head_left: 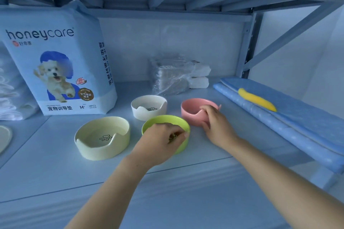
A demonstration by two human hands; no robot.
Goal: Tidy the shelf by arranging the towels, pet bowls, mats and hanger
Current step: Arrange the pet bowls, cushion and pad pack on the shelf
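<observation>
While left hand (163, 141) pinches near rim of green bowl (165, 121) mid shelf (55, 173) & right hand (214, 123) grips pink bowl (193, 110) beside it (bowl-sorting step), next move prob. needs lifting one to line up.

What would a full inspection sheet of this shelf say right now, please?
Surface: pale shelf board, flat.
Job's things: four pet bowls stand upright: pale yellow bowl, white bowl, green bowl, pink bowl. A folded blue mat lies at the right with a yellow object on it. White folded fabric, likely towels, is at the far left.
Clutter: training-pad pack upright at back left; plastic-wrapped bundle and white stack at the back.
Grippers: left hand grips the green bowl's near rim; right hand grips the pink bowl's wall.
Cables: nothing seen.
Surroundings: metal shelf frame; pale back wall.
</observation>
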